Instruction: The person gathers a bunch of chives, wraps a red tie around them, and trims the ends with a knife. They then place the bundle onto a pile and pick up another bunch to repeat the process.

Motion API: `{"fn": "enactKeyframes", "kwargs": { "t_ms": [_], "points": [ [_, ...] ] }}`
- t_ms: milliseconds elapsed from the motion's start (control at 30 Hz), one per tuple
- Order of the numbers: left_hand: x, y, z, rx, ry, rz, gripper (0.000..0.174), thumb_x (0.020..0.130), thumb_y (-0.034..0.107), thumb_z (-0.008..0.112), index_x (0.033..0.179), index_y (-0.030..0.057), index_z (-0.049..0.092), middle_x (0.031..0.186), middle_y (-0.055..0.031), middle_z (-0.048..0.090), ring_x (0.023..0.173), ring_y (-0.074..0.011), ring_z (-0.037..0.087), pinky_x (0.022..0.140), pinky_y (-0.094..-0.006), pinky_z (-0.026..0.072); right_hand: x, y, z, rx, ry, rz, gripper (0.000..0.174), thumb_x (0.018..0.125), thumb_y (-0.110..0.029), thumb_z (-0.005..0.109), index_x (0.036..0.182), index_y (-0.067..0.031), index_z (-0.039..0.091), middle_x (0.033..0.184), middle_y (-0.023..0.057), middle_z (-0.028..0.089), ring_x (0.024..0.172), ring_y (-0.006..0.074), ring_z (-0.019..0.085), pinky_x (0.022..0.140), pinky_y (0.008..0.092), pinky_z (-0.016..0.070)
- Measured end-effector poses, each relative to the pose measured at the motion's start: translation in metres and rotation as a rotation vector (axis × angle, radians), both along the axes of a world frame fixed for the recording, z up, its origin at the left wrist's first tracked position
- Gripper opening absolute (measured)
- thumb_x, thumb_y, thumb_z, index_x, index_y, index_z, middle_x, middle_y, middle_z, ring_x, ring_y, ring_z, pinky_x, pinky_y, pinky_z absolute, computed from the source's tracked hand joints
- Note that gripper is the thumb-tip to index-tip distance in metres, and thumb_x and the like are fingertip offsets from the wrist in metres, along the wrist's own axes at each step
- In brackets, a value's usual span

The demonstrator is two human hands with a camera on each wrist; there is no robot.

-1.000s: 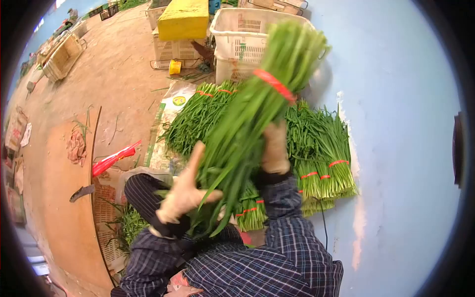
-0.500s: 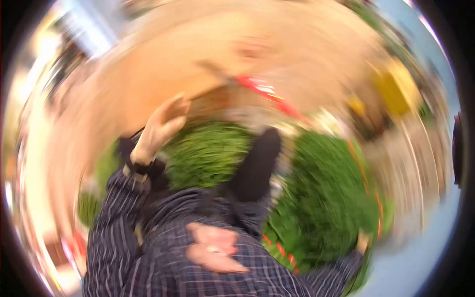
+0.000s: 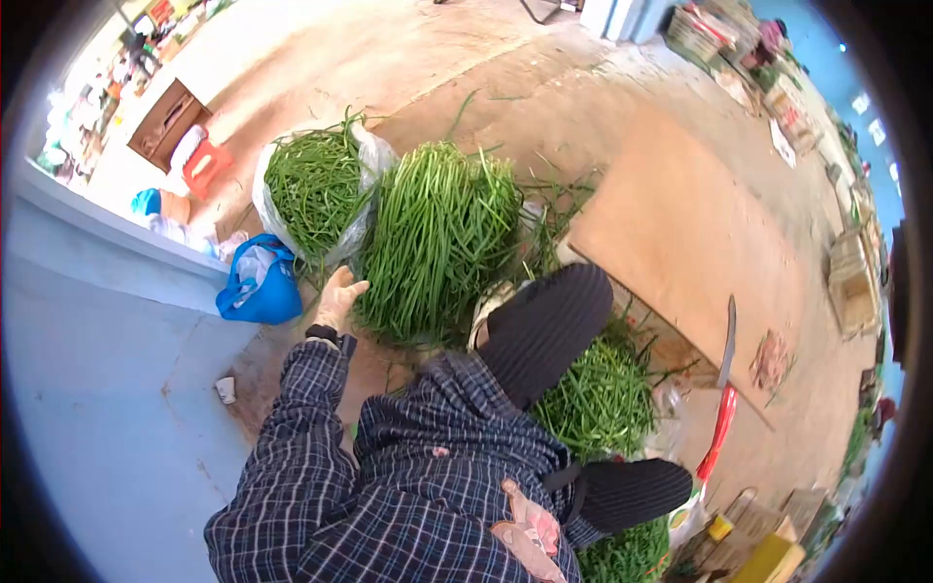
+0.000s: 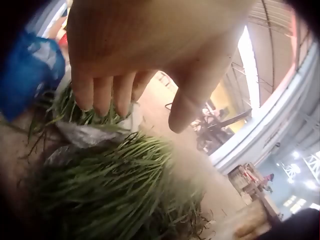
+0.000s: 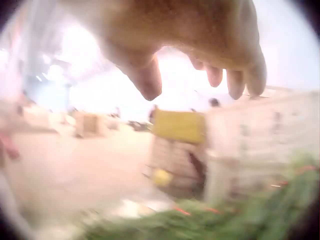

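My gloved left hand [image 3: 337,299] reaches out with its fingers loosely extended, beside a large loose pile of garlic chives [image 3: 437,233]. In the left wrist view the chives [image 4: 120,190] lie below the hand and nothing is in its fingers. A plastic sack of green stalks [image 3: 316,189] stands beyond the pile. My right hand [image 5: 200,30] shows only in the right wrist view, with bare space under its slightly bent fingers. Below it are blurred bundles of chives [image 5: 240,222] with red bands.
A blue bag [image 3: 260,287] stands by the wall at the left. To the right lies a wooden board [image 3: 690,233], with a knife [image 3: 729,340] and a red plastic strip bundle [image 3: 717,432] at its edge. More loose greens [image 3: 603,398] lie between my knees. A white crate [image 5: 260,135] stands beyond the tied bundles.
The tied bunch of chives that was held up has left my hands. My head view has swung left to the loose pile, and my left hand has moved over to it.
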State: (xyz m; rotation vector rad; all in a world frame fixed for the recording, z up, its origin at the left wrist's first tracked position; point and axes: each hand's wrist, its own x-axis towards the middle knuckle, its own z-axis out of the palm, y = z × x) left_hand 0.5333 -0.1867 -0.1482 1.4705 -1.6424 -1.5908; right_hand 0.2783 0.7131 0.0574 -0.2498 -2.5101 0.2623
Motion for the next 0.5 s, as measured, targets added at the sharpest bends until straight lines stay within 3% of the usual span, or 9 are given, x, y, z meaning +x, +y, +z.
{"fn": "enactKeyframes", "kwargs": {
  "t_ms": [100, 200, 267, 333, 367, 400, 433, 467, 500],
  "points": [
    [-0.038, -0.014, -0.011, -0.009, 0.041, 0.067, 0.087, 0.074, 0.021, 0.076, 0.141, -0.0051, 0.027, 0.144, -0.0232, 0.033, 0.134, -0.0319, 0.032, 0.109, -0.0375, 0.0284, -0.131, -0.105, -0.012, -0.378, -0.205, 0.575, 0.042, 0.093, -0.01, 0.048, 0.133, 0.0023, 0.043, 0.131, 0.0197, 0.049, 0.119, 0.0243, 0.05, 0.103, 0.0357, 0.0371],
    [-0.074, -0.051, -0.052, -0.185, -0.146, 0.016, 0.09, 0.07, 0.033, 0.079, 0.136, -0.0064, 0.033, 0.138, -0.0247, 0.04, 0.129, -0.0326, 0.04, 0.105, -0.0369, 0.0339, -0.149, -0.4, 0.054, -0.646, -0.45, 0.996, 0.044, 0.093, -0.007, 0.048, 0.134, 0.0034, 0.04, 0.133, 0.0177, 0.047, 0.123, 0.0252, 0.047, 0.106, 0.036, 0.034],
    [-0.098, -0.068, -0.068, -0.239, -0.217, -0.001, 0.095, 0.067, 0.041, 0.08, 0.135, -0.0066, 0.035, 0.135, -0.0253, 0.044, 0.126, -0.0332, 0.043, 0.104, -0.0371, 0.0363, -0.157, -0.524, 0.054, -0.731, -0.728, 1.217, 0.047, 0.091, -0.004, 0.048, 0.136, 0.0035, 0.037, 0.134, 0.0166, 0.047, 0.121, 0.0256, 0.049, 0.104, 0.0363, 0.0362],
    [-0.127, -0.117, -0.066, -0.256, -0.313, 0.005, 0.103, 0.064, 0.051, 0.079, 0.135, -0.0072, 0.034, 0.135, -0.0256, 0.044, 0.126, -0.0331, 0.043, 0.103, -0.0368, 0.037, -0.161, -0.661, 0.051, -0.82, -1.031, 1.388, 0.052, 0.089, -0.01, 0.057, 0.136, 0.0008, 0.038, 0.134, 0.0146, 0.048, 0.123, 0.0256, 0.047, 0.102, 0.0376, 0.0373],
    [-0.135, -0.13, -0.074, -0.246, -0.305, 0.018, 0.103, 0.064, 0.051, 0.079, 0.135, -0.0072, 0.034, 0.135, -0.0256, 0.044, 0.126, -0.0331, 0.043, 0.103, -0.0368, 0.037, -0.149, -0.72, 0.05, -0.926, -1.306, 1.346, 0.055, 0.089, -0.012, 0.059, 0.138, 0.0007, 0.035, 0.135, 0.0166, 0.046, 0.125, 0.0254, 0.044, 0.103, 0.0368, 0.0361],
    [-0.144, -0.144, -0.079, -0.24, -0.358, 0.006, 0.104, 0.064, 0.053, 0.079, 0.136, -0.0076, 0.034, 0.136, -0.0259, 0.042, 0.126, -0.0331, 0.042, 0.104, -0.0365, 0.0366, -0.15, -0.765, 0.027, -0.899, -1.398, 1.439, 0.06, 0.088, -0.014, 0.06, 0.139, 0.0008, 0.031, 0.137, 0.0183, 0.042, 0.128, 0.0255, 0.04, 0.105, 0.0358, 0.0337],
    [-0.148, -0.152, -0.085, -0.229, -0.419, -0.014, 0.105, 0.064, 0.054, 0.078, 0.136, -0.0079, 0.033, 0.137, -0.0263, 0.041, 0.126, -0.0331, 0.042, 0.104, -0.0363, 0.0363, -0.168, -0.805, -0.019, -0.491, -1.236, 1.826, 0.069, 0.087, -0.02, 0.062, 0.141, 0.0027, 0.026, 0.141, 0.0204, 0.038, 0.131, 0.0274, 0.037, 0.107, 0.0356, 0.0308],
    [-0.15, -0.156, -0.094, -0.215, -0.483, -0.035, 0.107, 0.064, 0.055, 0.077, 0.136, -0.0082, 0.032, 0.138, -0.0266, 0.039, 0.127, -0.0331, 0.041, 0.105, -0.0361, 0.036, -0.162, -0.853, -0.052, -0.693, -1.6, 1.378, 0.082, 0.084, -0.029, 0.066, 0.143, 0.0046, 0.021, 0.143, 0.0223, 0.034, 0.133, 0.0295, 0.033, 0.108, 0.0359, 0.0293],
    [-0.151, -0.162, -0.1, -0.207, -0.484, -0.025, 0.107, 0.064, 0.055, 0.077, 0.136, -0.0082, 0.032, 0.138, -0.0266, 0.039, 0.127, -0.0331, 0.041, 0.105, -0.0361, 0.036, -0.163, -0.887, -0.097, -0.634, -1.647, 1.302, 0.091, 0.08, -0.032, 0.07, 0.143, 0.0056, 0.016, 0.145, 0.0241, 0.029, 0.134, 0.0313, 0.031, 0.109, 0.0377, 0.0277]
  ]
}}
